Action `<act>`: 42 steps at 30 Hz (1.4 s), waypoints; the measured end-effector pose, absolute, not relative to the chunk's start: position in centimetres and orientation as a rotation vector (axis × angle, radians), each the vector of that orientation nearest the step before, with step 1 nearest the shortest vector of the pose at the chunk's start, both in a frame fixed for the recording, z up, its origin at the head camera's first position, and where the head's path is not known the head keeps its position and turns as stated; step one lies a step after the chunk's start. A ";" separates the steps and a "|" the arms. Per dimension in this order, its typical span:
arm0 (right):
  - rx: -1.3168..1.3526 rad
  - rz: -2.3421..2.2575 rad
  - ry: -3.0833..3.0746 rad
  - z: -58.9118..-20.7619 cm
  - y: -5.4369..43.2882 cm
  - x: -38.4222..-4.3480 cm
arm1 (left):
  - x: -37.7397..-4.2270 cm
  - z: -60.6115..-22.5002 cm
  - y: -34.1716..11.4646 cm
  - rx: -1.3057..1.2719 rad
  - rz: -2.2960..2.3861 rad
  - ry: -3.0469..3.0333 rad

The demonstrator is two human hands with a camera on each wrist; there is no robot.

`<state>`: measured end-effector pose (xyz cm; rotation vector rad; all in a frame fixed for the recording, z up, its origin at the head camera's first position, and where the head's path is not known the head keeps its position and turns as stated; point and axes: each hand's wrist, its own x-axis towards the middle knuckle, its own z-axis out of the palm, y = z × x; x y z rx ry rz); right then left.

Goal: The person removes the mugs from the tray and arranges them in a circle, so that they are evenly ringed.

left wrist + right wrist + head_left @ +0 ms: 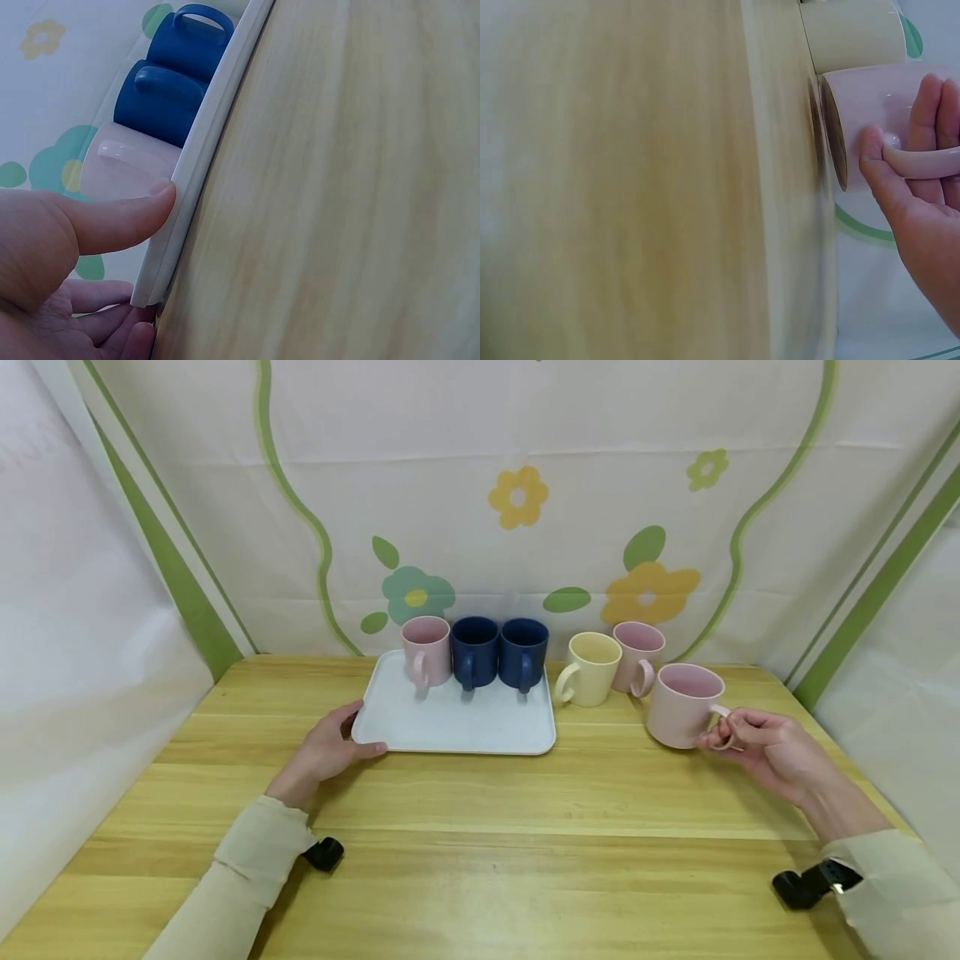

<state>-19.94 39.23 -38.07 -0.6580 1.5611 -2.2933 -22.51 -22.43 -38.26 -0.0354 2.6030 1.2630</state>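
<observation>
My left hand [330,745] grips the near left corner of a white tray [457,722], its thumb lying along the rim in the left wrist view. On the tray's back part stand a pink mug [426,652] and two dark blue mugs [475,652] in a row, handles toward me. Over on the right, my right hand [772,752] holds another pink mug [678,706] by its handle. This mug is upright or nearly so, and part of its underside shows in the right wrist view, just off the table. Behind it are a cream mug [592,668] and a third pink mug [637,652].
The wooden table [480,860] runs back to a white cloth backdrop [450,460] printed with flowers and leaves. White cloth also hangs on the left and right sides. The cream mug stands close to the tray's right edge.
</observation>
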 end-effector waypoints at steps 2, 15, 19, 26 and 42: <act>-0.648 -2.295 1.558 -38.1 39.4 -20.0 | -22.5 -38.3 -22.4 -0.037 1.262 2.602; -0.536 -2.276 1.661 -37.9 40.2 -21.1 | -22.4 -38.2 -22.7 -0.039 1.255 2.610; -0.382 -2.221 1.853 -37.5 40.2 -21.5 | -22.2 -38.0 -23.0 -0.039 1.252 2.621; -0.188 -2.247 1.902 -36.9 40.4 -22.2 | -22.3 -37.9 -23.0 -0.021 1.255 2.619; -0.018 -2.260 1.963 -36.9 40.7 -23.7 | -22.5 -38.2 -22.6 -0.033 1.268 2.598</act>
